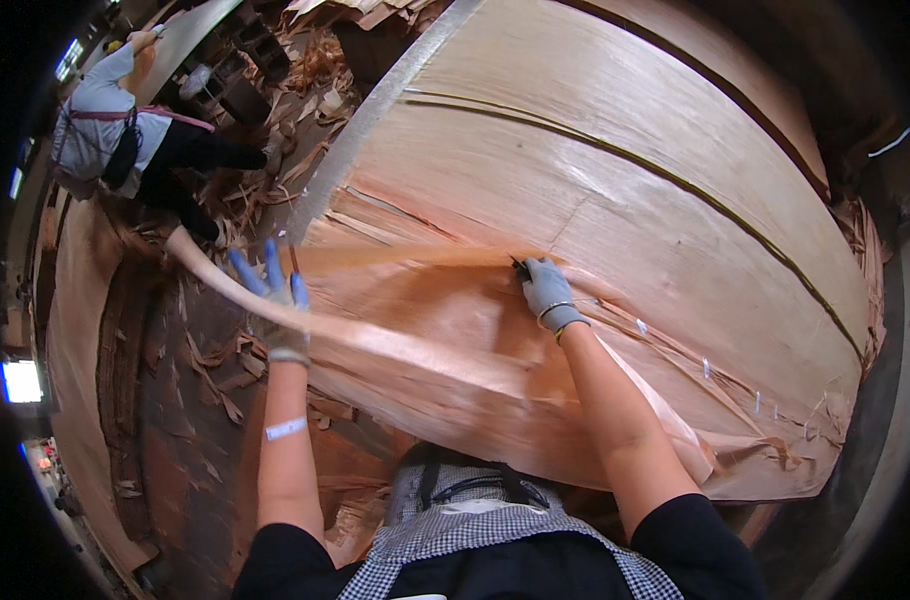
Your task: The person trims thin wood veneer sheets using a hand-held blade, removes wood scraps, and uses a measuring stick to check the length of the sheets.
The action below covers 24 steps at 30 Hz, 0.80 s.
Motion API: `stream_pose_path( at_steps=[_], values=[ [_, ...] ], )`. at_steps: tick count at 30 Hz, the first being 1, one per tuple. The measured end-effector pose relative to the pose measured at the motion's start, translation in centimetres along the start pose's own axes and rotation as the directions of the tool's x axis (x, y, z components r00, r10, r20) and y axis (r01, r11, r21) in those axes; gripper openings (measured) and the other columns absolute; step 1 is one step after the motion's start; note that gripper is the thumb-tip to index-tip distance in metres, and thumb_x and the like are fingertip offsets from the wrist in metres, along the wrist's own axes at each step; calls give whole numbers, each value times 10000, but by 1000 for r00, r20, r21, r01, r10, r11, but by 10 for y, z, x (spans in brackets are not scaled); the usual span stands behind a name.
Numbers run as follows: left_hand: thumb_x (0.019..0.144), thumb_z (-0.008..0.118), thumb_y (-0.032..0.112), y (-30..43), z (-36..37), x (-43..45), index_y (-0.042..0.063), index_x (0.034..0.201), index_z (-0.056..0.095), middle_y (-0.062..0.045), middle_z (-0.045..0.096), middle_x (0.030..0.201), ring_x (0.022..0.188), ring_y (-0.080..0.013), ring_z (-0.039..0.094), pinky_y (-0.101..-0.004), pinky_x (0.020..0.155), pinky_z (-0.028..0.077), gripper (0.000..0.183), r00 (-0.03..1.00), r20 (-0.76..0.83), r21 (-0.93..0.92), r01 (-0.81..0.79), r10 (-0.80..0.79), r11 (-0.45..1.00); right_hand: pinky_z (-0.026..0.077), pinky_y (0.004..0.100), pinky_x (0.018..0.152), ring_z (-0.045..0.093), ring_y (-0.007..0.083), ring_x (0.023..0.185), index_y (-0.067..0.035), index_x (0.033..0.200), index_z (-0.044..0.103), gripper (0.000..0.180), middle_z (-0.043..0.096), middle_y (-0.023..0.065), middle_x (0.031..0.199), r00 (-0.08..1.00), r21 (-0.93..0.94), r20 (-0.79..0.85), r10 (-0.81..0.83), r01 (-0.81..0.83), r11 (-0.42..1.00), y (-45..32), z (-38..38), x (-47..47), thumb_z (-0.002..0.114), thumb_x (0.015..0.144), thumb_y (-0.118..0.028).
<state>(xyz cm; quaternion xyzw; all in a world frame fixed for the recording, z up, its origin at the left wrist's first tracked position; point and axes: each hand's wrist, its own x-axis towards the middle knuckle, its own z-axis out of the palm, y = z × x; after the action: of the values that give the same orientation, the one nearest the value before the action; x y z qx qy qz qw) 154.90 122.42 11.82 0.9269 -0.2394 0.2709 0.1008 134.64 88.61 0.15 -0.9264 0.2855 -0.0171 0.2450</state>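
A large stack of thin wood veneer sheets lies before me. My right hand, in a grey glove, grips a small dark tool, perhaps a knife, against the top sheet. My left hand, gloved with blue fingertips, is raised near the stack's left edge with fingers spread. A long, pale veneer strip runs across that palm, blurred by motion; whether they touch is unclear. Beside those fingers shows a thin brown sliver. A loose orange-brown sheet rises in a fold between my hands.
Another person works at a separate veneer sheet at upper left. Veneer scraps litter the floor. More stacked veneer stands at left. Dark splits and small white tape pieces mark my stack.
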Motion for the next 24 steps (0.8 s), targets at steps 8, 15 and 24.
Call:
stream_pose_path(
  at_steps=[8,15,24],
  values=[
    [711,618,343,-60,-18,-126,160,1320,419,-125,282,1430,1308,-344,253,-516,1064,183,667,932,358,275,-46,-58,960,469,468,739,565,376,876,-83,945,579,162,570,193,939,1000,5,-18,12,-12,1000,-10,2,-1,535,833,-192],
    [818,521,325,64,-15,-76,72,1262,452,-140,488,1234,1164,-307,425,-481,1015,258,516,613,592,-543,-176,523,821,469,466,740,573,377,871,-80,926,584,162,578,200,933,1000,-6,-19,-13,13,1000,-3,-4,-3,514,838,-196],
    [763,602,424,116,60,-9,233,1341,403,-164,195,1466,1310,-442,198,-523,1063,161,641,760,541,-245,-267,360,932,474,450,749,572,355,903,-102,905,602,160,579,175,952,999,-5,-22,27,-27,1000,-11,-3,-6,531,841,-231]
  ],
)
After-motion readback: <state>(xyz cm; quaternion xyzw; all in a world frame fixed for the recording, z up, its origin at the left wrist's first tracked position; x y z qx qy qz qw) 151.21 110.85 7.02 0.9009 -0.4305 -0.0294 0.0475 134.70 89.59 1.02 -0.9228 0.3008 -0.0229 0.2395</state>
